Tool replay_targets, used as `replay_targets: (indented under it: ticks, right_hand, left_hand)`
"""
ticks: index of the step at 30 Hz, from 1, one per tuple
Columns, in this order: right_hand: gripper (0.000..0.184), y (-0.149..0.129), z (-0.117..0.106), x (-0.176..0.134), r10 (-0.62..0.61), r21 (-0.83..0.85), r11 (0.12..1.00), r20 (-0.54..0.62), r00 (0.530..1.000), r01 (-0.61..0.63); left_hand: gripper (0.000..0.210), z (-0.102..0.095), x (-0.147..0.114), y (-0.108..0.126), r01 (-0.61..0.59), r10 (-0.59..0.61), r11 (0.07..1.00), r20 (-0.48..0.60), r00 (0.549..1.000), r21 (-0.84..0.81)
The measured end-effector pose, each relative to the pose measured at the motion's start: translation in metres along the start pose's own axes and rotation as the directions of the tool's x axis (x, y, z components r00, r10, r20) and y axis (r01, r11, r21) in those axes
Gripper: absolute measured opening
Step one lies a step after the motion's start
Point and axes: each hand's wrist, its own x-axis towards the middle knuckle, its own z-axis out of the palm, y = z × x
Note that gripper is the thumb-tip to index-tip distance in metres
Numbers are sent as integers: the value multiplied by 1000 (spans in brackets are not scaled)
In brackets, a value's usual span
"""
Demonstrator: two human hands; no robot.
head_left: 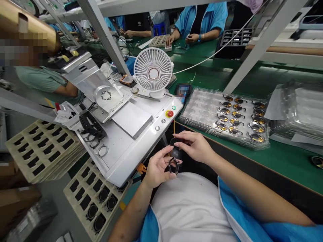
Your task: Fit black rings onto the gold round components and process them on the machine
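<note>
Both hands are just off the white machine's (118,154) front edge, squeezed between it and the person's shirt (191,205). Left hand (157,168) has its fingers pinched on a black ring (173,165) — right hand's (199,146) fingertips are clamped on a dark round piece (173,141). Clear tray (202,109) sits just beside the machine's right corner — pretty tight there.

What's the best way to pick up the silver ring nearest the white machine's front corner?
Probably pinch opposite sides of its rim from above: the silver ring seems to lie flat on the white machine, and its thin band leaves little else to grip.
</note>
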Motion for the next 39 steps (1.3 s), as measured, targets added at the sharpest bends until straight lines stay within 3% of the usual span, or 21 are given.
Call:
replay_targets:
  ticks: [5,9,12,14,16,17,20,24,26,29,32,34,36,37,39]
  right_hand:
    - [13,1,6,1,-183,-18,983,-24,983,182]
    - [19,-2,6,-1,-278,-60,956,132,952,287]
    - [16,-8,7,14,-309,-84,937,250,917,339]
    - [13,-13,12,38,-231,-78,965,213,949,252]
    - [15,-18,22,70,-30,-8,999,132,991,31]
    - [17,-20,28,88,101,46,993,101,990,-106]
    - [21,-26,48,134,388,144,907,76,918,-395]
    - [25,-24,59,154,482,117,868,31,876,-482]
    - [29,-19,56,145,496,92,864,4,868,-495]
    - [27,-13,48,111,438,106,895,-10,899,-434]
    - [29,-10,48,61,388,259,871,158,908,-417]
    - [45,-9,52,31,369,390,801,274,888,-454]
    - [57,-8,55,11,374,495,730,287,882,-470]
    - [58,-8,55,5,390,531,705,263,883,-469]
    - [53,-5,51,2,430,573,672,214,877,-469]
  left_hand:
    - [93,-2,-9,1,-31,29,998,-48,998,-48]
    - [92,-5,-12,-2,7,-22,992,-124,992,-123]
    - [85,-12,-9,0,-10,-18,989,-182,983,-148]
    - [78,-17,-6,2,-68,27,984,-239,971,-163]
    - [77,-21,-5,4,-118,73,981,-276,958,-152]
    - [80,-23,-6,5,-132,91,982,-280,956,-132]
    - [91,-25,-12,6,-161,143,986,-265,954,-50]
    - [88,-24,-28,5,-236,241,970,-263,934,49]
    - [84,-24,-37,3,-278,306,951,-261,916,137]
    - [87,-22,-44,-4,-318,415,877,-236,878,361]
    - [99,-19,-41,-14,-317,504,722,-153,850,615]
    - [106,-17,-34,-20,-317,507,586,-32,861,745]
    - [110,-14,-28,-25,-326,457,470,90,885,820]
    - [110,-13,-25,-26,-336,428,444,133,894,831]
    - [106,-11,-20,-26,-368,397,491,173,901,790]
